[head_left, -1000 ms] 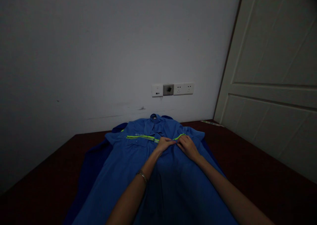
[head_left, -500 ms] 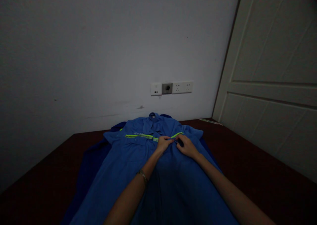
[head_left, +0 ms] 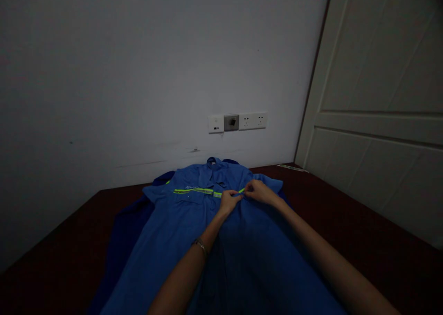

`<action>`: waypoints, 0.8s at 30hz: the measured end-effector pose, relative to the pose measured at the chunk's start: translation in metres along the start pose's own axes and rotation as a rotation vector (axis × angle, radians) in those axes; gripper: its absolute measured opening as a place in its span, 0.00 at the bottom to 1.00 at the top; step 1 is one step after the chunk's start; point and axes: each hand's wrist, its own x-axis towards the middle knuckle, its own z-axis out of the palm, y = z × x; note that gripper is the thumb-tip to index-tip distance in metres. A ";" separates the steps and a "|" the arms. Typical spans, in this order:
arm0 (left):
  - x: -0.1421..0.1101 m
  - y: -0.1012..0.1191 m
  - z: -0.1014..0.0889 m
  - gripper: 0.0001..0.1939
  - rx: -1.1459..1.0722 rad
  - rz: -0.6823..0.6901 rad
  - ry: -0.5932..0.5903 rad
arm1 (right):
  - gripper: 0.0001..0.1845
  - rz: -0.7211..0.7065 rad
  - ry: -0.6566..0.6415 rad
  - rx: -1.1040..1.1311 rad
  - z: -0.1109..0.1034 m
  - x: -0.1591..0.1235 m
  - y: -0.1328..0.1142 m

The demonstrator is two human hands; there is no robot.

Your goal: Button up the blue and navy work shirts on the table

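Note:
A blue work shirt (head_left: 180, 232) lies spread out face up, its collar toward the wall and a yellow-green reflective stripe (head_left: 194, 191) across the chest. My left hand (head_left: 228, 202) is closed in a pinch on the cloth at the chest, just right of the front opening. Close beside it, my right hand (head_left: 259, 191) pinches the shirt at the stripe, with its fingertips curled down and partly hidden. A small gap separates the two hands. White lettering (head_left: 191, 187) shows above the stripe on the left side.
Darker blue clothing (head_left: 129, 227) lies beneath the shirt and sticks out at its edges. The dark red surface (head_left: 69, 250) reaches a pale wall with sockets (head_left: 252, 120). At right stands a white panelled door (head_left: 374, 167); a thin printed strip (head_left: 292, 168) lies near it.
My right hand has shifted slightly up toward the stripe and turned over more, and the dark patch by its fingers no longer shows. My left hand stays nearly in place.

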 end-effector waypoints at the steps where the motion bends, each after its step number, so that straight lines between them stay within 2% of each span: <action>1: -0.001 0.002 0.000 0.10 0.013 0.007 0.003 | 0.06 -0.002 -0.003 -0.045 0.000 0.000 -0.003; 6: -0.004 0.003 0.001 0.09 0.045 0.079 -0.012 | 0.06 -0.021 0.050 -0.281 0.004 0.000 -0.017; 10: -0.001 -0.003 0.003 0.10 0.095 0.124 0.005 | 0.07 -0.036 0.031 -0.401 0.006 -0.001 -0.022; 16: 0.002 -0.009 0.006 0.10 0.218 0.186 0.044 | 0.09 -0.028 0.026 -0.499 0.007 -0.006 -0.032; 24: 0.001 -0.011 0.007 0.07 0.434 0.367 0.062 | 0.11 -0.018 -0.029 -0.530 0.008 -0.008 -0.032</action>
